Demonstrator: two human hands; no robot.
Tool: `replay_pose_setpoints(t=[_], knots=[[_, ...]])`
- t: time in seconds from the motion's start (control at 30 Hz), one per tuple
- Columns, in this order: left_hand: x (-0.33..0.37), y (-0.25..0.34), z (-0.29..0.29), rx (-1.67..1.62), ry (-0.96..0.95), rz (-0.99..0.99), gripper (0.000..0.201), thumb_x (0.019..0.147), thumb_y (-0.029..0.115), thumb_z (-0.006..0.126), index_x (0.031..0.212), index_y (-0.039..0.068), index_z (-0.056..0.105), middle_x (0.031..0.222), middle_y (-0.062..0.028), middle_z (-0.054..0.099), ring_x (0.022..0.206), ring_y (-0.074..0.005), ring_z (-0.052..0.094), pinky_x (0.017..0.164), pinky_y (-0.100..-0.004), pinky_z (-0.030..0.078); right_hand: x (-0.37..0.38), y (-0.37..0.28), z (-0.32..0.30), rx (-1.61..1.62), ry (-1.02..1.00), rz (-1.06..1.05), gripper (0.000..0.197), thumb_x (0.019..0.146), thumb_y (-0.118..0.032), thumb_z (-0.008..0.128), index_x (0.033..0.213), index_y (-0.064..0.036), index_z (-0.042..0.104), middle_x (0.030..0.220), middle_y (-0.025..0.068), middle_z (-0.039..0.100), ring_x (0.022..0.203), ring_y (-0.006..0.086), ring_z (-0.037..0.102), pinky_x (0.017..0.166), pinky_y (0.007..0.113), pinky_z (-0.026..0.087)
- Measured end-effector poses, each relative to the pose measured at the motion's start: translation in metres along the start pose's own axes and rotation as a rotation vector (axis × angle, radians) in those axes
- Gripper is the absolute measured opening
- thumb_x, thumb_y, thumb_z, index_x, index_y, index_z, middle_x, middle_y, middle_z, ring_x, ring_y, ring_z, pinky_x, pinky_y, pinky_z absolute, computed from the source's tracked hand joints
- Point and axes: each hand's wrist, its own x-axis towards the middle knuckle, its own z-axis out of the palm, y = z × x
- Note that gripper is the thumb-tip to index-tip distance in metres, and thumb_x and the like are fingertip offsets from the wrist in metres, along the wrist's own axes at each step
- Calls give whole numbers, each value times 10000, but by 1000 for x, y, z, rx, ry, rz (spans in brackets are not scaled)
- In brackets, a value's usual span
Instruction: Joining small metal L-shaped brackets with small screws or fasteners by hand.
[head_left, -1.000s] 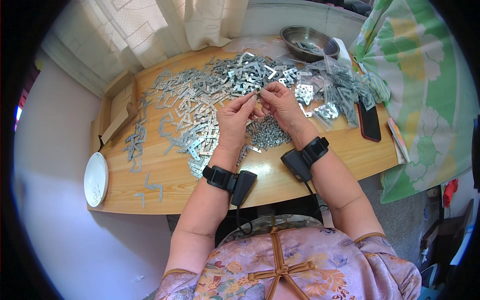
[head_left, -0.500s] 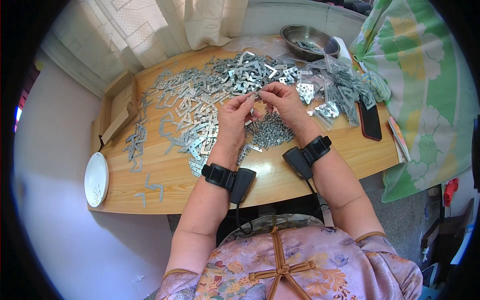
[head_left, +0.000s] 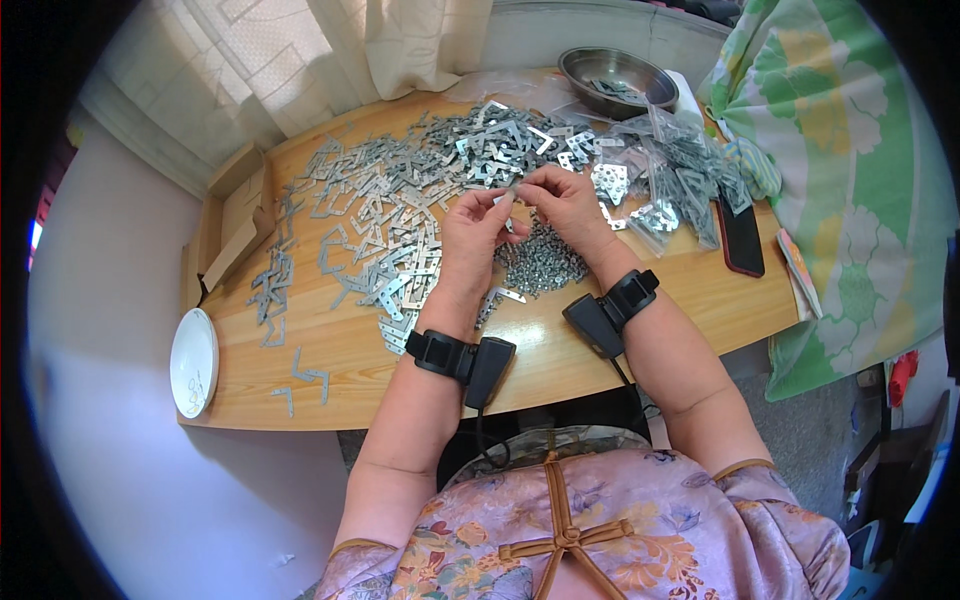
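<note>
My left hand [head_left: 468, 228] is closed in a pinch on a small flat metal corner bracket [head_left: 508, 223], mostly covered by my fingers. Right beside it, the fingertips of my right hand [head_left: 565, 202] are pinched at the bracket's upper end, where what they grip is too small to make out. Below my hands lies a heap of small shiny screws or nuts [head_left: 540, 265]. Loose L-shaped metal brackets [head_left: 395, 215] spread over the wooden table around and beyond my left hand.
A cardboard tray [head_left: 240, 215] and a white plate [head_left: 194, 362] stand at the left. Farther back is a steel bowl [head_left: 668, 92] with brackets inside. Clear plastic bags of brackets [head_left: 690, 170] and a dark phone [head_left: 740, 235] lie at the right, near a green curtain [head_left: 850, 200].
My hands stay together in nearly the same place, with small finger movements at the bracket. The whole view has shifted slightly.
</note>
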Motion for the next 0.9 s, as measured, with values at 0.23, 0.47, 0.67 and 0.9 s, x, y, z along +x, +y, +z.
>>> replay_pose_setpoints(t=[0.23,0.47,0.67,0.9], knots=[[4,-4,-6,-8,-60,-113,182,861,110,548,1014,12,549,834,-45,585,676,-120,582,616,-229,494,0,-3,-1,39,7,44,130,781,-129,635,816,-4,631,708,14,602,631,64,515,567,201,416],[7,-7,-14,-86,-111,-182,194,873,135,534,1019,10,561,825,-49,583,682,-122,566,613,-221,472,0,-3,-4,107,-50,127,141,787,-145,635,842,-15,621,680,-1,569,566,57,495,508,195,405],[3,-3,-6,38,-84,-114,215,868,151,546,1019,2,583,785,-50,598,665,-121,576,584,-204,454,3,2,-7,289,-87,167,117,777,-122,651,830,-23,618,686,-6,570,559,54,491,501,186,403],[-1,2,-3,72,-77,-71,226,860,148,555,1018,-9,592,785,-64,616,653,-122,581,582,-205,454,4,1,-10,372,-140,182,98,775,-100,653,832,-30,613,693,-3,571,559,63,492,498,188,400]])
